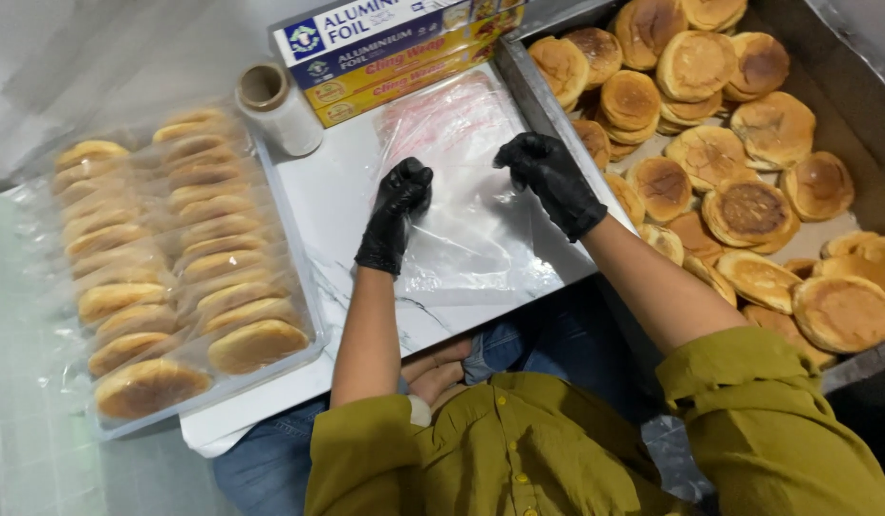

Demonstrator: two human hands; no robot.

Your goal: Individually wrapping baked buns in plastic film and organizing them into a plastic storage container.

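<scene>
Both hands in black gloves, working a clear plastic bag [462,205] that lies flat on the white marble-look bench [347,201], approx. centre of view. Left hand [397,205] is curled, fingertips pinching the bag's left edge; right hand [548,172] likewise bent at the knuckles, pinching the film near the top right, w/ the bag pulled between them. Bag looks empty, no bun inside as far as I can tell. Done so far, judging by layout: two rows of wrapped buns [175,248] sit packed in clear plastic on the left. Left to do: a big metal tray [543,100] on the right holds lots of loose buns [739,124], unwrapped. So prob. less than halfway. Film roll [275,107] & boxes of foil/wrap [395,48] at the far edge.
</scene>
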